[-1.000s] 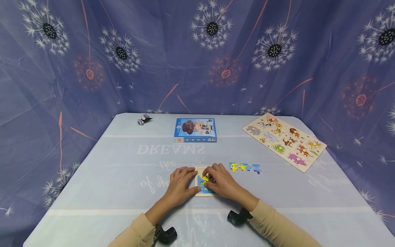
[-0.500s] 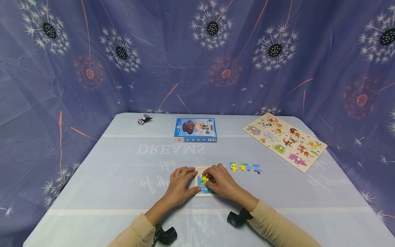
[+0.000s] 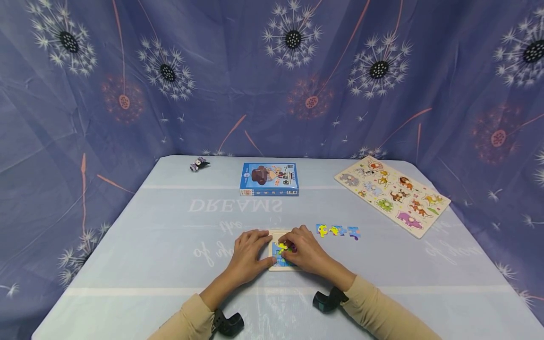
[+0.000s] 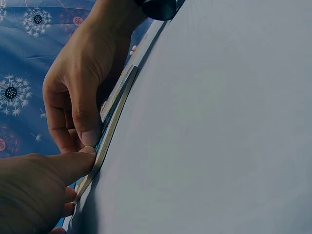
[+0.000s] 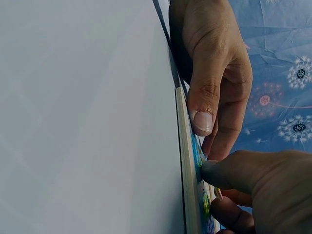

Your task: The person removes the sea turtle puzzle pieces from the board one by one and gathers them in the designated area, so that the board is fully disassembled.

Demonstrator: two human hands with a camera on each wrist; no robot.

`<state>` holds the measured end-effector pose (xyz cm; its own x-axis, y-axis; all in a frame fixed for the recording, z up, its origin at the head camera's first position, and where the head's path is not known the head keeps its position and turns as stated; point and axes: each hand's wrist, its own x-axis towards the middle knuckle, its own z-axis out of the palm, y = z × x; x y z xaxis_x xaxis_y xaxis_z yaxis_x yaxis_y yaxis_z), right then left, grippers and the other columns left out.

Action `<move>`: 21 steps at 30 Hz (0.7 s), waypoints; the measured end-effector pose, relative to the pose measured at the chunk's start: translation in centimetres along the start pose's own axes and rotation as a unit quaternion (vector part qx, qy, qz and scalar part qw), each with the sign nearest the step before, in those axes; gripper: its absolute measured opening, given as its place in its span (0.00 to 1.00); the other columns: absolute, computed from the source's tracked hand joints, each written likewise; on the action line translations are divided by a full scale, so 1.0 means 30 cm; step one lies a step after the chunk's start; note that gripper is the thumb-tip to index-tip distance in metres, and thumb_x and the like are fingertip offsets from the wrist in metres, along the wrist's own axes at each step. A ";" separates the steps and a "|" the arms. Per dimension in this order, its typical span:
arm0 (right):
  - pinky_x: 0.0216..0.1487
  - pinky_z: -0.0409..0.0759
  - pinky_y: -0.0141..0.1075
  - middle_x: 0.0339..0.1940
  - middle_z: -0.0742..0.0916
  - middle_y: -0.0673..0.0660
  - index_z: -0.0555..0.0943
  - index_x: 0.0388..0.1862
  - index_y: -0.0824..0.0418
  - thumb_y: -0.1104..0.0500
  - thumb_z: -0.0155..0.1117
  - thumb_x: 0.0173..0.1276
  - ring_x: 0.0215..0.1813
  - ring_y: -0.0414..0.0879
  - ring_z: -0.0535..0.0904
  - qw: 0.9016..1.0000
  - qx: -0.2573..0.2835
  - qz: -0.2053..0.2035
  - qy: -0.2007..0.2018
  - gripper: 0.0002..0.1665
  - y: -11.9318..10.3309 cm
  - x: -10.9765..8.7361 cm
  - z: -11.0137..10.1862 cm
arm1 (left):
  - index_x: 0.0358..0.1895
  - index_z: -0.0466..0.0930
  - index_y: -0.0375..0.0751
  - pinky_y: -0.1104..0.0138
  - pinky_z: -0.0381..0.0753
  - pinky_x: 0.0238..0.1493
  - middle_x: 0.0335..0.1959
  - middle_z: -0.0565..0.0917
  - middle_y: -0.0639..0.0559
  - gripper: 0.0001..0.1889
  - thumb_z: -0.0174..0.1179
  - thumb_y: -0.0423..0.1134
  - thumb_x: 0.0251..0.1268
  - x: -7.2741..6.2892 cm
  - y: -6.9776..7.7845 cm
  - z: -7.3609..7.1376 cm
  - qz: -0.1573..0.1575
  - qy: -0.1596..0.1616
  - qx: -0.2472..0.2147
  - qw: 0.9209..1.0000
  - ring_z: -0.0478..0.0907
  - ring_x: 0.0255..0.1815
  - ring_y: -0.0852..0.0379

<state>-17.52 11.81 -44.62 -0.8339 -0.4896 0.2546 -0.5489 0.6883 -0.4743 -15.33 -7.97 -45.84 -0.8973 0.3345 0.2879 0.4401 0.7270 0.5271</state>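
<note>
A small wooden-framed jigsaw puzzle (image 3: pixel 278 268) lies on the table before me, partly filled with blue and yellow pieces. My left hand (image 3: pixel 248 255) rests at its left side, thumb on the lower left edge and fingertips by the upper left corner. Over the middle of the puzzle, my right hand (image 3: pixel 307 250) pinches a puzzle piece (image 5: pixel 217 192) between thumb and index finger; only a light, yellowish edge of it shows. The right hand covers much of the puzzle. Several loose puzzle pieces (image 3: pixel 337 230) lie in a row just beyond the right hand.
A blue box (image 3: pixel 269 179) stands at the back middle. To the right lies a wooden animal puzzle board (image 3: pixel 391 194). A small dark figurine (image 3: pixel 199 164) sits at the back left. Behind the pale table (image 3: pixel 161 264) hangs a patterned blue cloth (image 3: pixel 238 71).
</note>
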 end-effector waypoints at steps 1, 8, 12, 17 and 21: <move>0.42 0.64 0.35 0.28 0.78 0.45 0.84 0.40 0.55 0.58 0.72 0.52 0.37 0.39 0.65 1.000 0.002 0.001 0.000 0.15 0.000 -0.001 0.001 | 0.57 0.77 0.39 0.44 0.59 0.62 0.60 0.76 0.47 0.28 0.68 0.48 0.51 0.000 0.000 -0.001 0.000 0.000 -0.003 1.000 0.66 0.62 0.44; 0.43 0.64 0.35 0.29 0.78 0.44 0.84 0.41 0.53 0.56 0.73 0.51 0.38 0.38 0.65 1.000 -0.008 0.011 0.014 0.16 0.006 -0.008 -0.014 | 0.57 0.77 0.39 0.44 0.58 0.62 0.61 0.75 0.47 0.29 0.68 0.48 0.51 0.002 -0.004 0.002 -0.002 -0.003 0.001 1.000 0.66 0.63 0.44; 0.43 0.65 0.36 0.32 0.79 0.45 0.84 0.43 0.52 0.56 0.72 0.53 0.39 0.38 0.65 0.999 -0.003 0.030 0.011 0.16 0.016 -0.018 -0.042 | 0.57 0.77 0.39 0.44 0.58 0.62 0.60 0.75 0.47 0.29 0.68 0.48 0.51 0.000 -0.003 0.001 -0.003 -0.003 -0.001 1.000 0.66 0.63 0.44; 0.43 0.64 0.35 0.33 0.79 0.45 0.83 0.44 0.51 0.56 0.72 0.53 0.40 0.38 0.64 0.998 0.004 0.057 0.010 0.17 0.045 -0.042 -0.082 | 0.55 0.78 0.37 0.45 0.60 0.58 0.57 0.77 0.45 0.28 0.68 0.48 0.50 -0.007 -0.003 0.003 0.027 0.027 0.018 0.999 0.67 0.59 0.44; 0.41 0.64 0.35 0.32 0.79 0.46 0.83 0.44 0.51 0.57 0.72 0.53 0.40 0.39 0.65 0.998 0.005 0.060 0.025 0.17 0.081 -0.067 -0.111 | 0.55 0.78 0.37 0.45 0.60 0.57 0.57 0.77 0.44 0.29 0.68 0.49 0.50 -0.008 -0.003 0.003 0.032 0.033 0.017 0.999 0.67 0.59 0.44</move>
<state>-17.35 16.26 -43.48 -0.8956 -0.3764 0.2372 -0.4445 0.7347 -0.5125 -15.16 -8.07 -46.02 -0.8632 0.3414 0.3720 0.4935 0.7260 0.4789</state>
